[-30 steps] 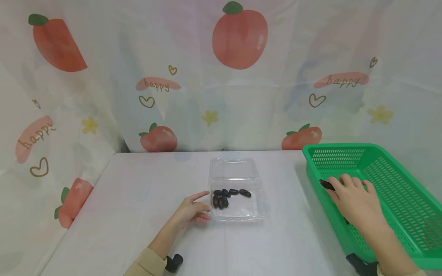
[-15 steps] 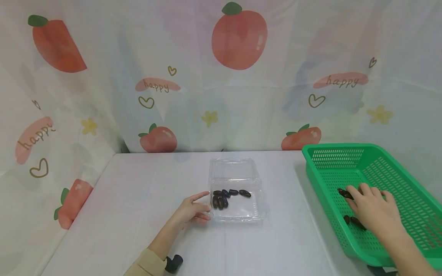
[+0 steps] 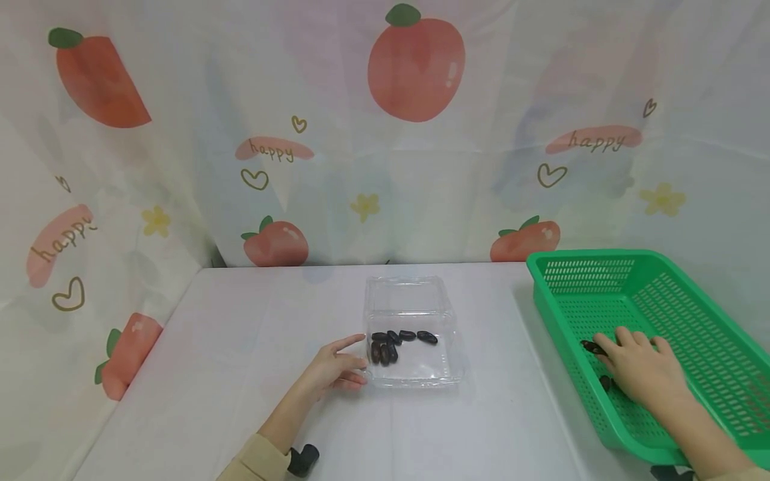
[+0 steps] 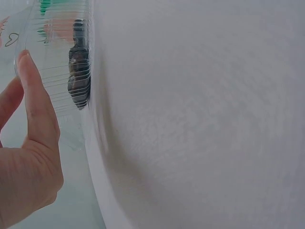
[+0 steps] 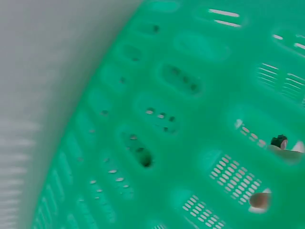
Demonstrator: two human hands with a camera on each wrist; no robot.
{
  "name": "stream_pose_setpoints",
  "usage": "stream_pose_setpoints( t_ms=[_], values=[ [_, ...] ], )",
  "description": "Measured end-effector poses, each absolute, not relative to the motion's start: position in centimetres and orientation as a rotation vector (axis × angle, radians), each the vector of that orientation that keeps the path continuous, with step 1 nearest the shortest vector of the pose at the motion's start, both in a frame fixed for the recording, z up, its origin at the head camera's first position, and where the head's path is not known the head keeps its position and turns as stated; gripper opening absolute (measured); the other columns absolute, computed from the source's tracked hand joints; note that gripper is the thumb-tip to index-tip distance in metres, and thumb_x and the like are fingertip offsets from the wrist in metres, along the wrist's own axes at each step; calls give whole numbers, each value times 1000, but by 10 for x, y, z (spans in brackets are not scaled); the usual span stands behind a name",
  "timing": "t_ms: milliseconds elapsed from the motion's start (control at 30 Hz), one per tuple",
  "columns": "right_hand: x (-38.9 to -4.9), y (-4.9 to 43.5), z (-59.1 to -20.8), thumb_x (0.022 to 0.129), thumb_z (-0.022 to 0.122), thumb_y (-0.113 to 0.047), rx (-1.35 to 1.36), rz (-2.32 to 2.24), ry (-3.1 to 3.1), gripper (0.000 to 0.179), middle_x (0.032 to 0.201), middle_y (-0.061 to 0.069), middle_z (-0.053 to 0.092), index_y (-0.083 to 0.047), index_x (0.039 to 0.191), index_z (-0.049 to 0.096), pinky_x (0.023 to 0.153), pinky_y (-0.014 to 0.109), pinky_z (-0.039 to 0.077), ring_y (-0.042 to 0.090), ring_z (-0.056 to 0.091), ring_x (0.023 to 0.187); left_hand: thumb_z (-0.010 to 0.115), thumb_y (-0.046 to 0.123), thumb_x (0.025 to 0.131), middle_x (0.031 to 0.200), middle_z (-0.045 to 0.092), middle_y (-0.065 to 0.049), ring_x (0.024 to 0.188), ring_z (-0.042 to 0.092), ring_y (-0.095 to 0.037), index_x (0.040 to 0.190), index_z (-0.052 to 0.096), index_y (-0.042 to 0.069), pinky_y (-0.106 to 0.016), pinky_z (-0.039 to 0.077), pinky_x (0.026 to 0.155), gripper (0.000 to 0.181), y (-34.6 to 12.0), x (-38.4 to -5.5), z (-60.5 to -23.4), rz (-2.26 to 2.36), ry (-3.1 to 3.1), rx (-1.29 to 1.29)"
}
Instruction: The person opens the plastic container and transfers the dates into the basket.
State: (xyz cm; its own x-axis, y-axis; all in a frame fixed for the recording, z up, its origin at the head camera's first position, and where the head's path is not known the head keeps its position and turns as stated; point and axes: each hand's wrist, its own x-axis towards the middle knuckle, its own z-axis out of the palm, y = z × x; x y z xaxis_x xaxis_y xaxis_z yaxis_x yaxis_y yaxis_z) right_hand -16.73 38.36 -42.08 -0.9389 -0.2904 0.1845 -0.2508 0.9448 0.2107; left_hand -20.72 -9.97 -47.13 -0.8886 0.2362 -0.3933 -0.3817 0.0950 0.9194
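Observation:
My left hand [image 3: 337, 366] rests at the left side of an open clear plastic clamshell box [image 3: 415, 381], its fingertips right at the wall. Several dark dates [image 3: 385, 353] lie in the box's left and back part. The left wrist view shows dates [image 4: 79, 71] through the ribbed wall beside the fingers. Inside the green basket, my right hand [image 3: 646, 367] pinches a date [image 3: 592, 347] between thumb and fingers. Another date [image 3: 605, 383] lies on the basket floor below it. The basket wall mostly blocks the right wrist view; a bit of finger [image 5: 259, 200] shows through a hole.
The green perforated basket [image 3: 571, 371] stands on the right of the white-covered table [image 3: 481, 427]. A printed curtain [image 3: 421, 194] hangs close behind the table and along its left side. The clamshell's lid [image 3: 407, 294] lies folded back towards the curtain.
My right hand has moved from over the basket's left rim further in and nearer, the date moving with it. It now covers part of the dates below. The left hand has stayed still.

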Motion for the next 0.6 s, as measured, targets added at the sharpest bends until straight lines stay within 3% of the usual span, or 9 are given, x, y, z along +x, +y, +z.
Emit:
stream_pose_setpoints(
  t_ms=[133, 233, 333, 367, 467, 533, 600],
  values=[
    [-169, 384, -427, 89, 58, -30, 421, -297, -2907, 24, 85, 9, 49, -11, 104, 56, 62, 46, 40, 27, 50, 73, 63, 10, 85, 98, 64, -16, 61, 66, -17, 139, 40, 15, -29, 57, 59, 59, -100, -207, -471, 1847, 1931, -137],
    [-170, 385, -432, 92, 35, -52, 435, -311, -2934, 48, 85, 9, 48, -12, 105, 56, 62, 46, 40, 27, 49, 74, 63, 10, 85, 97, 64, -16, 61, 66, -17, 139, 39, 14, -30, 57, 59, 59, -100, -207, -472, 1847, 1931, -133],
    [-171, 387, -436, 80, 2, -63, 466, -331, -2934, 78, 86, 8, 49, -13, 103, 57, 61, 46, 41, 27, 49, 73, 63, 9, 85, 97, 64, -16, 61, 66, -18, 139, 40, 14, -30, 57, 59, 59, -101, -207, -472, 1846, 1932, -129],
    [-171, 387, -437, 82, 3, -63, 474, -332, -2940, 77, 86, 8, 49, -13, 103, 57, 62, 46, 41, 27, 50, 74, 63, 9, 85, 97, 64, -16, 61, 66, -18, 139, 40, 14, -30, 57, 59, 59, -101, -207, -472, 1846, 1932, -129],
    [-172, 387, -438, 92, 38, -52, 483, -348, -2966, 48, 92, 11, 51, -11, 106, 59, 65, 49, 42, 31, 51, 79, 62, 9, 85, 97, 64, -16, 61, 66, -18, 139, 40, 14, -30, 57, 59, 59, -101, -207, -472, 1847, 1933, -129],
    [-172, 385, -438, 87, 59, -33, 474, -360, -2993, 32, 96, 14, 52, -9, 109, 59, 67, 50, 42, 33, 52, 82, 62, 10, 85, 97, 64, -16, 61, 66, -18, 139, 40, 14, -30, 57, 59, 58, -101, -207, -472, 1846, 1936, -130],
    [-172, 384, -437, 81, 66, -22, 455, -366, -3030, 34, 101, 17, 53, -8, 111, 60, 69, 52, 42, 36, 53, 86, 62, 10, 85, 97, 64, -15, 61, 66, -17, 139, 40, 14, -30, 57, 59, 58, -101, -207, -473, 1844, 1939, -131]
  ],
)
